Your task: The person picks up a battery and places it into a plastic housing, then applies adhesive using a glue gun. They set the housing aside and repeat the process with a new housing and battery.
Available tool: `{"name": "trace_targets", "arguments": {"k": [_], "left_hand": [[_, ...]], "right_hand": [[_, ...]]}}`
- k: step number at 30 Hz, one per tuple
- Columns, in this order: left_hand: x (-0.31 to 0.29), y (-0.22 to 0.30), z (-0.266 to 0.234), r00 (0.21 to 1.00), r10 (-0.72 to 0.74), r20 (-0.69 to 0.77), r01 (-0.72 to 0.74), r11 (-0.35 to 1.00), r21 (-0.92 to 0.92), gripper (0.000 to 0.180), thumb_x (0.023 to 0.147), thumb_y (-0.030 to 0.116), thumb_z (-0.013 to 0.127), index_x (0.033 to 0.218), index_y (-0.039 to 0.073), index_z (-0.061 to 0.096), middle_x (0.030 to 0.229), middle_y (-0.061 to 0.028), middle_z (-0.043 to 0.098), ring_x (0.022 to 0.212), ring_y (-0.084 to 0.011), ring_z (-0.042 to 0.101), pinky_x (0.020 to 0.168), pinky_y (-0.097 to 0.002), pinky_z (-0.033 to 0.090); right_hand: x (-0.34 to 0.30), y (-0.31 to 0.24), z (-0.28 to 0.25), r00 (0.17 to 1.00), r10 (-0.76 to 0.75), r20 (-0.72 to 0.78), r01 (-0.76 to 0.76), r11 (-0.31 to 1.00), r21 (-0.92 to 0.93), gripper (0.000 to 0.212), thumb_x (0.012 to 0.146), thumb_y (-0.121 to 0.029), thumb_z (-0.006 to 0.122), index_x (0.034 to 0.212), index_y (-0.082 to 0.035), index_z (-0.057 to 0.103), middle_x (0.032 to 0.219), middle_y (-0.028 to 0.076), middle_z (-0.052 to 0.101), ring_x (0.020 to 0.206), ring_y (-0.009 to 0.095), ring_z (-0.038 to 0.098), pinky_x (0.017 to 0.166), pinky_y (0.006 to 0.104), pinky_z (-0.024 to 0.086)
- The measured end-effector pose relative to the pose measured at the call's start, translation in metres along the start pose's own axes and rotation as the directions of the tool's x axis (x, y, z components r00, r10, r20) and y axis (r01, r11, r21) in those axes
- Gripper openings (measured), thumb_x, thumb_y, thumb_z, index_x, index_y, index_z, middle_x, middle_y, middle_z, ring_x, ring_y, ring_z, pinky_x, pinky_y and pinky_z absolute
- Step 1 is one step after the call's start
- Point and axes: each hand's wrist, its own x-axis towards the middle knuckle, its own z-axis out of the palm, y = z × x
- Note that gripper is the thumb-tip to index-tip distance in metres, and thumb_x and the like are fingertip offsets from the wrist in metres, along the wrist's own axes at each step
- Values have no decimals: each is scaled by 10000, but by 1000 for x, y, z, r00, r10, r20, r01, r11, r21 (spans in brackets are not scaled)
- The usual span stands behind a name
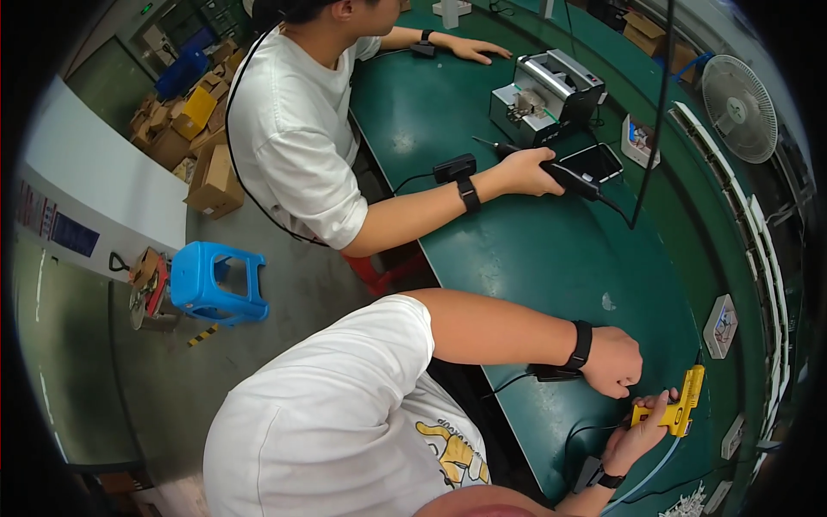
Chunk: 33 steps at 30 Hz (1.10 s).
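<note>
The right hand [636, 438] is closed around a yellow tool [687, 401], its fingers wrapping a stubby side grip. The tool looks like a slim pistol: a bright, straight body with dark markings, a thin dark tip pointing away from the palm, and a pale blue hose [667, 455] trailing from its near end back past the wrist. Just beside it, the left hand [613, 362] is curled into a loose fist above the green tabletop [551, 258]; whether it hides anything I cannot tell. Ahead of both hands sits a white tray [722, 326].
</note>
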Motion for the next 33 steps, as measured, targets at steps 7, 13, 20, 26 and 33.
{"name": "trace_targets", "arguments": {"k": [7,13,20,26,33], "left_hand": [[-1,1,-3,1000,-19,18,19,1000,-17,314,835,296,733,636,88,606,582,-90,594,610,-362,630,548,-493,458],[-2,2,-3,1000,-13,18,14,999,-51,309,846,297,735,648,92,615,590,-93,598,614,-369,630,560,-499,464],[-1,7,-4,1000,-5,29,6,1000,-6,337,863,316,736,643,101,599,596,-97,603,628,-375,642,564,-511,466],[3,9,-8,999,-36,13,34,996,87,390,892,327,729,630,112,538,580,-95,572,620,-387,625,553,-514,455],[4,10,-8,998,-11,58,4,994,113,445,934,328,724,626,108,490,557,-88,531,587,-385,598,534,-505,436]], "right_hand": [[-1,0,-2,1000,-5,8,5,1000,-21,318,1105,-202,619,1361,-35,530,781,-11,515,720,90,521,702,259,467],[1,4,-4,1000,5,-3,-5,1000,-11,317,1102,-188,622,1363,-33,531,780,-7,525,711,96,525,705,266,469],[4,6,-6,998,26,-50,-26,1000,7,341,1078,-193,670,1357,-39,546,793,-6,547,692,93,552,644,258,478],[8,7,0,998,13,-64,-11,999,42,333,1063,-166,683,1342,-37,555,804,-1,564,679,96,568,621,259,482],[7,4,-2,997,10,-82,-4,997,73,324,1051,-133,683,1325,-18,554,825,10,584,680,101,584,635,272,507]]}}
